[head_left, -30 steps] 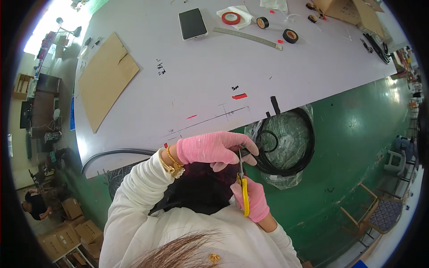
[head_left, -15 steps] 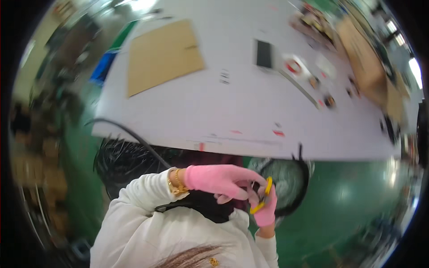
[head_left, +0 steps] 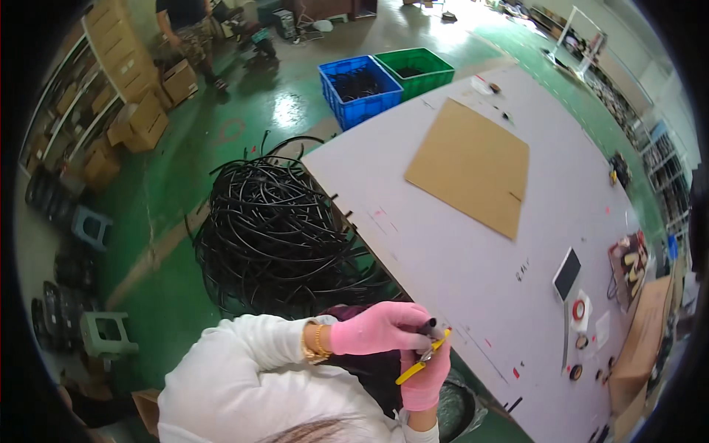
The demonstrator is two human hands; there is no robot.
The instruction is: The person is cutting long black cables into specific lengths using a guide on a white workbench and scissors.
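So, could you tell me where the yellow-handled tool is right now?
Low centre of the head view, the yellow-handled tool sits in the right hand, beside the left hand, near the table edge.

Large white worktable (head_left: 443,258), right. Brown cardboard sheet (head_left: 473,166) flat, far part. Dark phone (head_left: 567,273), red tape roll (head_left: 580,310) near right end. Green floor (head_left: 221,148), left: tangled black cable heap (head_left: 273,236), blue crate (head_left: 360,88), green crate (head_left: 413,71).

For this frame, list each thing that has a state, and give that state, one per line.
Left hand: gloved pink, closed on a black cable end.
Right hand: gloved pink, gripping a yellow-handled tool.
Cable pile: tangled, on the floor beside the table.
Blue crate: open, holding dark parts.
Green crate: open.
Cardboard sheet: lying flat on the table.
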